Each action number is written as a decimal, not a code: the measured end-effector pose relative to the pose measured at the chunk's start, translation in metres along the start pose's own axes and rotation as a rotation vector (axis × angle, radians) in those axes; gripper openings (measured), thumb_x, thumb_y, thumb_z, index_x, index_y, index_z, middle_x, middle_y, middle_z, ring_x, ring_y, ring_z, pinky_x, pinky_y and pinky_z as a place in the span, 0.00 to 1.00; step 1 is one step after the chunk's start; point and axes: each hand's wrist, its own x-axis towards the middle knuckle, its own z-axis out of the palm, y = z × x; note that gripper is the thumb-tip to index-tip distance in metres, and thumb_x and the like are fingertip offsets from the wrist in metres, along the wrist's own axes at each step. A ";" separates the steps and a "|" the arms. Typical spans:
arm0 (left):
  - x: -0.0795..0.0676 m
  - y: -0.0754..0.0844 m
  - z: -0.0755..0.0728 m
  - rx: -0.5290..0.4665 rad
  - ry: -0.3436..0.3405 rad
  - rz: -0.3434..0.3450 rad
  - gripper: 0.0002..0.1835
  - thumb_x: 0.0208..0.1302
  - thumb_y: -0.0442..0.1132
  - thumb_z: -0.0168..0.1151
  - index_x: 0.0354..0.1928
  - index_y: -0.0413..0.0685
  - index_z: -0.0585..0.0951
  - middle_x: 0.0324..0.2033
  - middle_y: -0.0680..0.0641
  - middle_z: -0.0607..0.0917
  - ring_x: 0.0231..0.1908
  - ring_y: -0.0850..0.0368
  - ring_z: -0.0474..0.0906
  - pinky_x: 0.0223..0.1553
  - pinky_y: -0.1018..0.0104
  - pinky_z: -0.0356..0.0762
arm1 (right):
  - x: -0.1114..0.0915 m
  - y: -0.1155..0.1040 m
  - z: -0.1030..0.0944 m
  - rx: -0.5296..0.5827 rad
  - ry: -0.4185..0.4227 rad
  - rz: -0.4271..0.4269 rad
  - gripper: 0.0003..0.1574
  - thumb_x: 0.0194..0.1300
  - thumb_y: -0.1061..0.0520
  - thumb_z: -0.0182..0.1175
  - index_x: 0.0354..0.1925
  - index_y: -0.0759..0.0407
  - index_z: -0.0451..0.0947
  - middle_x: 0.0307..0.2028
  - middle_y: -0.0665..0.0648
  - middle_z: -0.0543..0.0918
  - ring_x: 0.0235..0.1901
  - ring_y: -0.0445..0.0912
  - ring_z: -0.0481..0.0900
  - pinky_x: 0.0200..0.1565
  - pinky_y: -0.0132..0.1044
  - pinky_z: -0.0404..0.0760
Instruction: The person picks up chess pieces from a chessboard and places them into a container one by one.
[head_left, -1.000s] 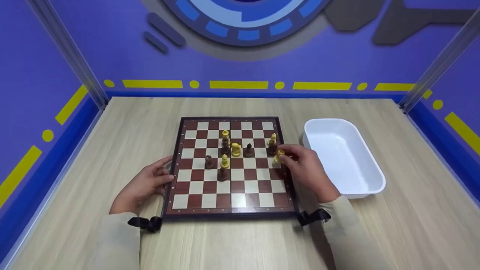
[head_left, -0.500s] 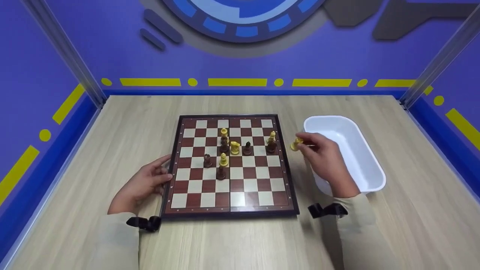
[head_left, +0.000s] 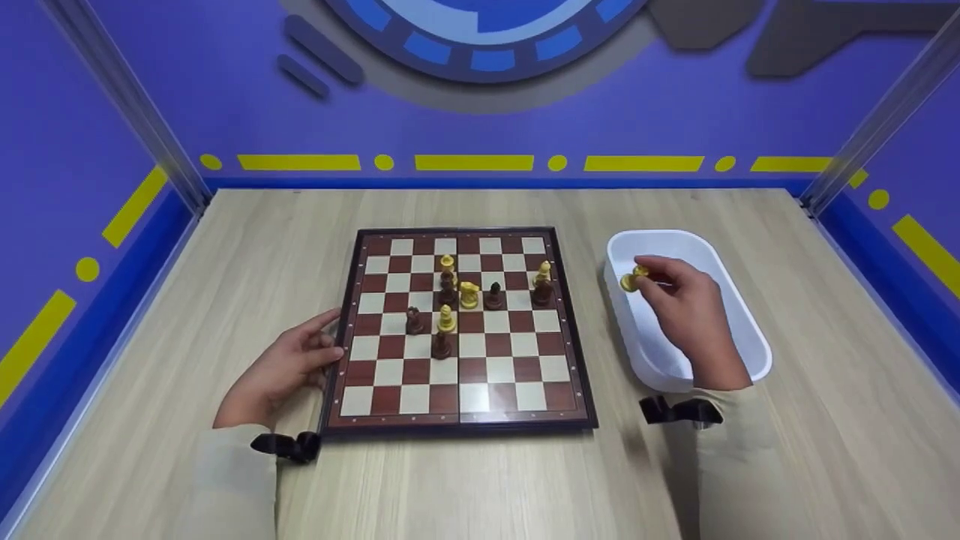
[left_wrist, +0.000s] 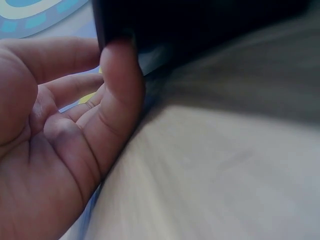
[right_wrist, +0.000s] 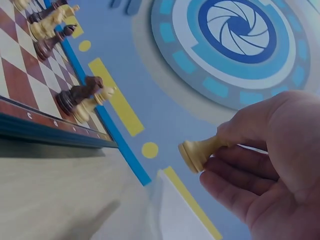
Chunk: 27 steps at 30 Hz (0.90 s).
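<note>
My right hand (head_left: 690, 307) pinches a yellow chess piece (right_wrist: 197, 152) between thumb and fingers, over the white tub (head_left: 750, 352). The piece is tilted, its base pointing left in the right wrist view and its top hidden by the fingers. At the left edge of the chessboard (head_left: 420, 371), the left hand (head_left: 281, 371) rests its thumb and fingertips against the side. The left wrist view shows the dark board edge (left_wrist: 150, 30) right at those fingertips. Standing on the board are a yellow knight (head_left: 469, 295), a dark bishop (head_left: 494, 296) and several other yellow and dark pieces.
The tub stands on the wooden table (head_left: 517, 480) to the right of the board. A dark piece (head_left: 542, 293) and a yellow one (head_left: 543, 271) are close to the board's right edge. Purple panels (head_left: 480, 127) wall the table at the back and sides.
The right hand has lifted the yellow chess piece off the right side of the board and carried it rightward over the tub. The left hand has stayed at the board's edge.
</note>
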 end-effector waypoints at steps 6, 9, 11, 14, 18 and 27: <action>0.001 0.000 0.000 -0.013 0.004 0.001 0.40 0.67 0.29 0.57 0.76 0.49 0.51 0.37 0.49 0.79 0.27 0.60 0.81 0.26 0.62 0.83 | 0.002 0.005 -0.007 -0.021 0.008 0.058 0.19 0.68 0.57 0.57 0.55 0.61 0.80 0.50 0.60 0.83 0.48 0.48 0.80 0.40 0.13 0.72; 0.001 -0.001 0.001 -0.021 0.005 -0.005 0.40 0.67 0.29 0.57 0.76 0.49 0.52 0.37 0.50 0.78 0.27 0.61 0.81 0.26 0.63 0.83 | 0.003 0.008 -0.009 -0.038 -0.004 0.100 0.20 0.68 0.55 0.57 0.56 0.60 0.79 0.51 0.60 0.82 0.49 0.49 0.80 0.42 0.16 0.72; 0.000 -0.001 0.001 -0.022 0.004 -0.006 0.40 0.67 0.30 0.57 0.76 0.48 0.51 0.37 0.50 0.78 0.26 0.61 0.80 0.25 0.63 0.83 | 0.003 0.010 -0.010 -0.053 -0.012 0.116 0.20 0.69 0.54 0.56 0.56 0.59 0.79 0.51 0.60 0.82 0.50 0.49 0.79 0.44 0.19 0.73; 0.000 -0.001 0.001 -0.018 0.002 -0.005 0.40 0.67 0.30 0.58 0.76 0.48 0.51 0.37 0.50 0.79 0.27 0.61 0.80 0.26 0.64 0.82 | 0.003 0.013 -0.010 -0.070 -0.024 0.112 0.20 0.68 0.55 0.56 0.56 0.60 0.79 0.50 0.61 0.83 0.50 0.50 0.80 0.47 0.27 0.77; 0.001 0.000 0.000 -0.005 -0.003 0.000 0.40 0.67 0.31 0.57 0.77 0.49 0.51 0.37 0.50 0.78 0.26 0.61 0.81 0.25 0.64 0.82 | 0.003 0.016 -0.009 -0.083 -0.033 0.098 0.20 0.68 0.56 0.55 0.56 0.60 0.79 0.49 0.62 0.84 0.50 0.51 0.81 0.51 0.40 0.79; 0.001 0.000 0.000 -0.008 -0.005 0.001 0.39 0.68 0.31 0.56 0.77 0.49 0.51 0.38 0.50 0.78 0.26 0.61 0.81 0.25 0.64 0.82 | 0.003 0.021 -0.007 -0.088 -0.090 0.120 0.22 0.67 0.57 0.55 0.58 0.62 0.77 0.51 0.65 0.81 0.53 0.57 0.79 0.55 0.51 0.77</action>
